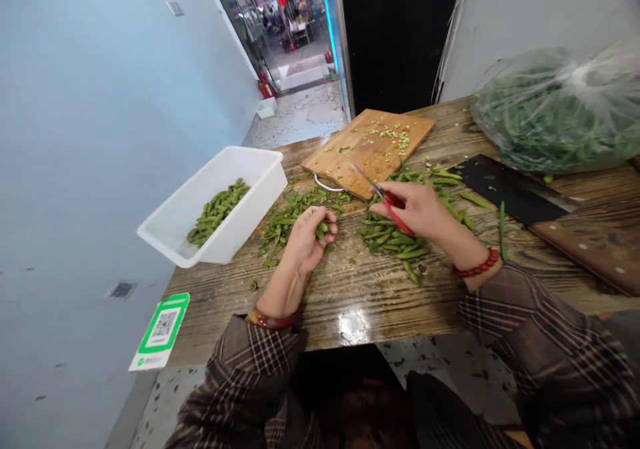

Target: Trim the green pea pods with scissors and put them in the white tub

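Observation:
My left hand point(309, 239) is closed around a green soybean pod point(323, 229), its fingers curled over most of it. In my right hand point(420, 212) is a pair of scissors point(399, 217) with red handles, the blades pointing up and left towards the cutting board. Below and around the right hand lies a pile of whole pods point(395, 239). Small trimmed green bits point(295, 209) are scattered on the table behind and left of my left hand. A white plastic tub point(260, 199) at the left holds a heap of pods point(219, 212).
A wooden cutting board point(367, 145) with pale green bits lies at the back. To the right are a cleaver point(515, 185) with a wooden handle point(590, 255) and a knotted clear bag of greens point(555, 115). A green QR-code card point(163, 329) sits at the table's left edge.

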Tool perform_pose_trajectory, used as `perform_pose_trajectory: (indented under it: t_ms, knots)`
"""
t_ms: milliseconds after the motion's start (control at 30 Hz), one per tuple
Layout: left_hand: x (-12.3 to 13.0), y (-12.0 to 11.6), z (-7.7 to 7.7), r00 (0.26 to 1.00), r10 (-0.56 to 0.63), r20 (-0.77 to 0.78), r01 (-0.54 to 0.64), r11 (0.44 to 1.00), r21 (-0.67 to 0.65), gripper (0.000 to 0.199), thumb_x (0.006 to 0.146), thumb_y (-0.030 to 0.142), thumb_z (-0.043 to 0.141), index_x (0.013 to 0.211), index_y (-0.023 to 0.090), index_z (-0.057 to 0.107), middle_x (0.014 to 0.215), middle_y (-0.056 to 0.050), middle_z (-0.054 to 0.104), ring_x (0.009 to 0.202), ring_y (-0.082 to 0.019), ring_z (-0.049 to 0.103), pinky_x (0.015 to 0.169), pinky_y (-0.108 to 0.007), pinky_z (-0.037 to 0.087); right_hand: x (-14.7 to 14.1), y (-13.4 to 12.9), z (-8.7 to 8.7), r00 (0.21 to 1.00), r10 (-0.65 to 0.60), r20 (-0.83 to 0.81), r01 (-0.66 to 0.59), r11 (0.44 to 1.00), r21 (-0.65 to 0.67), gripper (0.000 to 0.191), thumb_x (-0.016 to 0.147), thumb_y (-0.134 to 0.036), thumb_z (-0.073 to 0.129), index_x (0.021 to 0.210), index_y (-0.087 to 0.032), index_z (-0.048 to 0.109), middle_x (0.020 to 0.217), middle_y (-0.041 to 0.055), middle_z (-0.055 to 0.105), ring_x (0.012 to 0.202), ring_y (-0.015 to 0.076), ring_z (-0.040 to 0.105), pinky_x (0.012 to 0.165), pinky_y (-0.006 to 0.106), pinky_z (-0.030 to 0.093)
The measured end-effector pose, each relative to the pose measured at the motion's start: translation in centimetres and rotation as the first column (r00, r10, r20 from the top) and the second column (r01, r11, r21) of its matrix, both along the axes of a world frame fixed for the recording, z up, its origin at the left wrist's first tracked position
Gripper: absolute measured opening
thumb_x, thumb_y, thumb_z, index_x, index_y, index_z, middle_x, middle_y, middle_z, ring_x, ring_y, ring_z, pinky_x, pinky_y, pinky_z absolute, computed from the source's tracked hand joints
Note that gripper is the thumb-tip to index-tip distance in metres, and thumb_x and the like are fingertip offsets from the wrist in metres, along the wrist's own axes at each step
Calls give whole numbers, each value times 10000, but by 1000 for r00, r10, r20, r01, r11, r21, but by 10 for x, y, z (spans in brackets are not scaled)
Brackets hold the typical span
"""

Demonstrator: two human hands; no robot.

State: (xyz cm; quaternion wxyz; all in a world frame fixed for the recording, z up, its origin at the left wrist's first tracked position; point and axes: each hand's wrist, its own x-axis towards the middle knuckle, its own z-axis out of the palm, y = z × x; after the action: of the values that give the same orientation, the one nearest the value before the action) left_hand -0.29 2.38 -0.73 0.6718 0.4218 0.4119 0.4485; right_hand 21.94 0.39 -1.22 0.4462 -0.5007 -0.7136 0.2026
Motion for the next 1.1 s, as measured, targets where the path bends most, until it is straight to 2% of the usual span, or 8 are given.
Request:
perform_pose_trajectory:
  t_ms: [200,333,467,533,667,800,900,1100]
  knots:
    - [14,-2,-10,919,-138,-370,225,953,202,304,777,292,654,1058,178,622,683,16,586,482,-68,460,445,-185,342,9,3,6,990,-82,-117,84,996,12,437,764,-462,659,1056,-139,697,712,6,614,620,130,491,587,241,374]
    - [21,0,-20,655,80,-751,447,761,471,163,750,175,639,901,184,699,878,-55,691,826,-179,616,777,-297,464,6,1,6,994,-60,-87,61,998,14,414,763,-441,666,1042,-137,698,740,12,625,630,130,500,594,236,382]
    - [18,3,-23,463,150,-874,587,687,429,149,753,167,612,873,201,694,901,-50,693,859,-199,616,812,-322,449,4,0,6,998,-45,-53,47,999,22,409,785,-441,646,1053,-135,695,696,0,602,610,126,490,578,231,373]
    - [14,3,-20,492,137,-860,555,712,431,102,760,180,604,829,186,679,857,-45,685,824,-191,608,793,-312,443,4,-1,7,998,-41,-37,42,999,26,414,786,-449,644,1055,-137,695,705,3,610,616,130,500,583,234,378]
    - [4,3,-12,733,76,-676,309,848,431,117,779,273,619,766,160,645,725,-19,638,691,-141,559,688,-258,424,4,-1,6,1000,-25,0,25,1000,9,427,781,-458,647,1072,-149,696,745,19,641,632,142,529,594,245,391]
    - [-1,0,-6,963,9,-268,40,983,177,266,727,389,700,803,161,586,506,77,387,429,-55,312,439,-189,231,3,-1,3,999,-9,52,10,1000,-15,435,770,-492,648,1061,-173,705,746,25,652,618,151,531,574,256,394]
    - [-2,-2,-4,999,-12,-35,14,999,48,332,676,384,755,775,164,528,521,90,349,404,-30,264,406,-174,153,1,-1,0,996,25,82,-23,999,-22,432,779,-484,641,1079,-179,696,735,25,642,624,157,538,583,263,411]
    - [0,-5,-1,997,-19,77,18,1000,8,331,687,354,756,772,163,499,545,86,371,403,-20,283,394,-165,155,-5,-3,-5,987,79,137,-74,996,-43,478,783,-486,640,1126,-155,669,759,35,634,641,158,546,611,273,440]
